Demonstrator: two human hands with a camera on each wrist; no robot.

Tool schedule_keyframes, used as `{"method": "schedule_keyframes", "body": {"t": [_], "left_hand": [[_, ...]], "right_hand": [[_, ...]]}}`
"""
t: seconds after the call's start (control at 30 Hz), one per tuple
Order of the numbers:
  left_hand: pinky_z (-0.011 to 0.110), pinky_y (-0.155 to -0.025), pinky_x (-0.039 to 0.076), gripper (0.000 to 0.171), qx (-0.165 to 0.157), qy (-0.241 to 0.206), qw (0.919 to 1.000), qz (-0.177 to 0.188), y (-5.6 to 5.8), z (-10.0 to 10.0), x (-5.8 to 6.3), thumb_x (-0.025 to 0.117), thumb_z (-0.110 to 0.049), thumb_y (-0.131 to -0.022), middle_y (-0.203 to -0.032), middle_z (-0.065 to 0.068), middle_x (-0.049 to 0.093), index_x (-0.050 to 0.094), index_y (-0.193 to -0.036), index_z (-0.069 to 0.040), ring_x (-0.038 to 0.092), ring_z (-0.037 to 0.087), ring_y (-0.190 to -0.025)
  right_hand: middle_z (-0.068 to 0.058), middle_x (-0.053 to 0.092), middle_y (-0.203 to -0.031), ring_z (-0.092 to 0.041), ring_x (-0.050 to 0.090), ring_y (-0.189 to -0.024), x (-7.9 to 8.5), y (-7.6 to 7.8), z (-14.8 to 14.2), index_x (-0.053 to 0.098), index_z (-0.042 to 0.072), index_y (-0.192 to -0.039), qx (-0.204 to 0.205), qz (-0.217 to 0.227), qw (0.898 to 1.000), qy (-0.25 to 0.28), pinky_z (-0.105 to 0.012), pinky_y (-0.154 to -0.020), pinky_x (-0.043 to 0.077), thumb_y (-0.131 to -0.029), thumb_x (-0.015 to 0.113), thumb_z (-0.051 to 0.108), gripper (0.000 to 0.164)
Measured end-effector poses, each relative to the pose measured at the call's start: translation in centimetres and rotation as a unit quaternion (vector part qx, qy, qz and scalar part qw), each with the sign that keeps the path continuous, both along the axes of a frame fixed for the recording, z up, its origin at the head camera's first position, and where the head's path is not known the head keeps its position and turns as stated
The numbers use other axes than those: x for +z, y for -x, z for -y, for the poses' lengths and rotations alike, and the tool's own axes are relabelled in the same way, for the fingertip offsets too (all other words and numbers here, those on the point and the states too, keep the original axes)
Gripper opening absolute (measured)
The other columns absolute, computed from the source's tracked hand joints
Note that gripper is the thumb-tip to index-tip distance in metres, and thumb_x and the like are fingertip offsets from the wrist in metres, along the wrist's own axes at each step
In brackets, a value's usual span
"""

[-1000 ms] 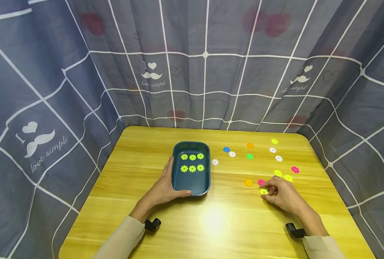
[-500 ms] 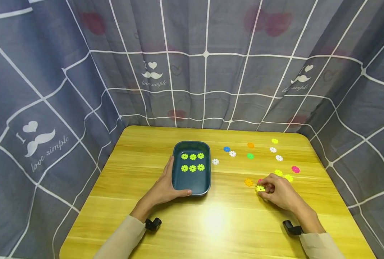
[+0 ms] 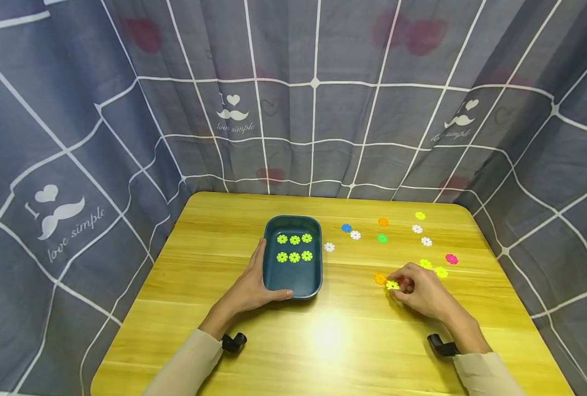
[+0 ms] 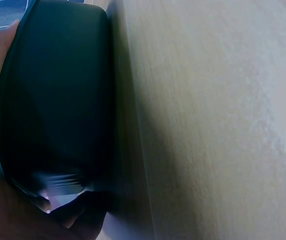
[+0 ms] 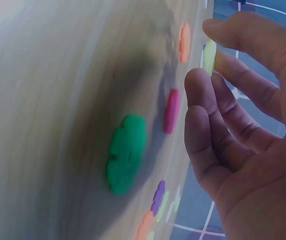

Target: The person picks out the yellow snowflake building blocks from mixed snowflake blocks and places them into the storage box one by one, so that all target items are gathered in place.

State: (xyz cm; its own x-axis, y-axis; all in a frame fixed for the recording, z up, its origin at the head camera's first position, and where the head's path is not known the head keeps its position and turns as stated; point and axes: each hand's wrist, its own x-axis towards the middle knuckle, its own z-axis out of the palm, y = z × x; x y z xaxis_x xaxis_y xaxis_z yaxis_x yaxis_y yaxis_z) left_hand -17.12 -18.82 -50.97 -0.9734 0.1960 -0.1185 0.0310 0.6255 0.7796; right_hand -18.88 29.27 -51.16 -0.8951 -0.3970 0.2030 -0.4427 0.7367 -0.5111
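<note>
My left hand (image 3: 249, 283) holds the near left corner of a dark teal tray (image 3: 298, 283), fingers along its left side and thumb at the near rim. Inside lie two rows of yellow-green snowflake discs (image 3: 294, 257). Over the right half of the wooden table, my right hand (image 3: 421, 291) pinches a yellow snowflake disc (image 3: 392, 285) between thumb and fingers. In the head view it overlaps an orange disc (image 3: 380, 279) from behind. The right wrist view has a green disc (image 5: 126, 155) and a pink disc (image 5: 171, 111) lying below the hand.
Loose discs are scattered right of the tray, among them a blue one (image 3: 346, 227), white ones (image 3: 426, 241), a pink one (image 3: 452, 259) and yellow ones (image 3: 441, 272). A grey checked curtain (image 3: 283, 110) surrounds the table's back and sides.
My right hand has moved a little left with the yellow disc, closer to the orange disc, and now covers most of the nearby pink one. The left hand and tray stay in place.
</note>
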Motion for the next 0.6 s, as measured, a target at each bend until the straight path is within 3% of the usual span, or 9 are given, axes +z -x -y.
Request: {"method": "schedule_keyframes", "body": {"t": [0.2, 0.6], "left_hand": [[0.076, -0.136, 0.039, 0.159, 0.002, 0.001, 1.0, -0.002, -0.1, 0.1, 0.0, 0.103, -0.062, -0.082, -0.2, 0.004, -0.002, -0.013, -0.188, -0.036, 0.029, 0.049, -0.179], [0.076, -0.137, 0.037, 0.159, 0.001, -0.003, 1.0, 0.004, -0.1, 0.0, 0.1, 0.103, -0.062, -0.082, -0.2, 0.002, -0.003, -0.013, -0.188, -0.036, 0.025, 0.048, -0.181]], "right_hand": [[0.006, 0.071, -0.095, 0.002, 0.059, -0.079, 0.0, 0.1, 0.8, 0.087, 0.014, -0.111, 0.008, -0.012, 1.0, 0.001, -0.022, -0.07, 0.056, -0.09, 0.101, 0.009, 0.026], [0.004, 0.074, -0.099, 0.0, 0.062, -0.08, 0.5, 0.5, 2.3, 0.087, 0.012, -0.113, 0.023, 0.009, 1.0, 0.011, -0.022, -0.073, 0.059, -0.092, 0.099, 0.007, 0.025]]}}
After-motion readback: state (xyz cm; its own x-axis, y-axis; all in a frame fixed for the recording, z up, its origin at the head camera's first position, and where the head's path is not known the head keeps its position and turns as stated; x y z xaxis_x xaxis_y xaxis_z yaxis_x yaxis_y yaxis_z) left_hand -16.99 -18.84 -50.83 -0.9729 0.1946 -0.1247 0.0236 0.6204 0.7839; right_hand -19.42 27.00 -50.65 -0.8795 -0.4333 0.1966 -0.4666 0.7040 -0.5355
